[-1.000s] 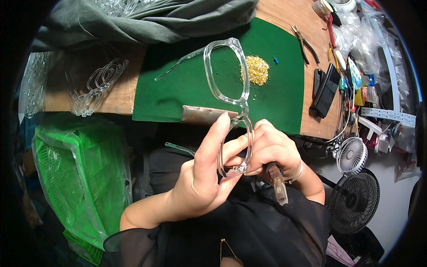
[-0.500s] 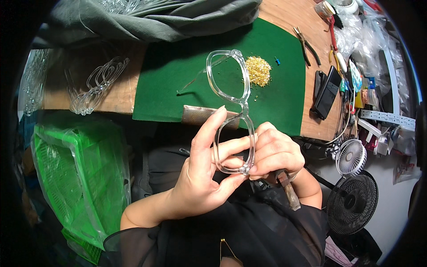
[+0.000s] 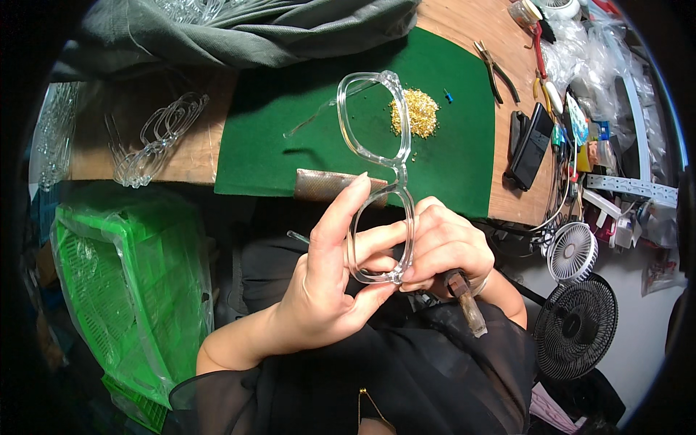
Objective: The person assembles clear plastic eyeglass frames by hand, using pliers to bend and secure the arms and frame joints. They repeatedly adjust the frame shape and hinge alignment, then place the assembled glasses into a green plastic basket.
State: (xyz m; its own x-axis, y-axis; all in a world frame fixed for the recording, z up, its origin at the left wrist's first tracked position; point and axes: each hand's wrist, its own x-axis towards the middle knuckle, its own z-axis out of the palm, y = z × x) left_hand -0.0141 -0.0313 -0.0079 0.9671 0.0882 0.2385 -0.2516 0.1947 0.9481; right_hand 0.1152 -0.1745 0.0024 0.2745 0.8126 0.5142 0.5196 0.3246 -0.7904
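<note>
A clear plastic eyeglass frame [image 3: 401,176] is held upright over the near edge of the green mat [image 3: 257,127], without lenses that I can make out. My left hand [image 3: 319,286] grips its lower end, thumb and fingers around the nearer rim. At that rim's hinge end, the fingers of my right hand [image 3: 455,250] are closed. Out of the right fist, pointing down, sticks the worn brown handle of a tool [image 3: 467,304]; its tip is hidden. Beyond the frame lies a pile of tiny gold-coloured pieces [image 3: 417,114], seemingly small screws or hinge parts.
Several more clear frames [image 3: 159,138] lie on the wooden table at left, near a grey cloth [image 3: 239,36]. Pliers [image 3: 496,71], a black phone [image 3: 531,147] and a small blue item [image 3: 448,96] are at right. A green crate [image 3: 123,290] stands lower left; fans [image 3: 573,254] lower right.
The frame has tilted slightly, its far end a little higher in view. The tool handle in my right hand has turned a little. Both hands keep their hold.
</note>
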